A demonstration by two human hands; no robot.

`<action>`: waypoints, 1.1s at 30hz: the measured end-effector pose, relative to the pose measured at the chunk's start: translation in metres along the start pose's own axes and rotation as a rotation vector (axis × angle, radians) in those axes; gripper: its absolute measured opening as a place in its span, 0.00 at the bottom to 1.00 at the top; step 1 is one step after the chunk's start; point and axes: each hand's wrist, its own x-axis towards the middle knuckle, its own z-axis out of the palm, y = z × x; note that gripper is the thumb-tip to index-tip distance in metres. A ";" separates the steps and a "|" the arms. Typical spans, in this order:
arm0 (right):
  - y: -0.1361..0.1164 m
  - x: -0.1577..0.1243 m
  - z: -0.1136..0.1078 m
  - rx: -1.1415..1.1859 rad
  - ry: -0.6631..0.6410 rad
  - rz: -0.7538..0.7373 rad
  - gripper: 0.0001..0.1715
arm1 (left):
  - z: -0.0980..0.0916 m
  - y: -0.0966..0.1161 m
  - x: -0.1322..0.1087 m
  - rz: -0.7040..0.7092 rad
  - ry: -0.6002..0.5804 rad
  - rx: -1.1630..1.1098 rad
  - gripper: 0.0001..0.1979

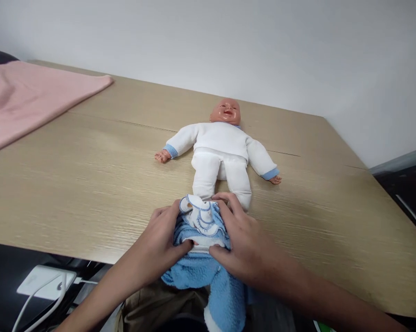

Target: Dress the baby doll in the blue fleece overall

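A blue fleecy baby garment (190, 269) with white trim and a white appliqué is bunched up at the table's near edge. My left hand (164, 233) grips its left side, thumb pressed on the white band. On the other side my right hand (240, 235) grips it too, thumb near the same band and fingers curled over the top. One blue sleeve or leg with a white end hangs down below. Just beyond my hands a baby doll (222, 140) lies on its back in a white top with blue cuffs; its legs point toward me and its feet are hidden.
The wooden table (100, 184) reaches back to a pale wall (208, 46). A pink cloth (38, 92) is spread at the far left. Below the near left edge sits a white device (45, 281) with cables. Dark equipment (408, 193) stands past the right edge.
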 end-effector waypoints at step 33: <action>0.031 0.015 0.010 0.318 0.327 -0.233 0.30 | -0.004 0.001 0.011 0.068 0.098 -0.701 0.19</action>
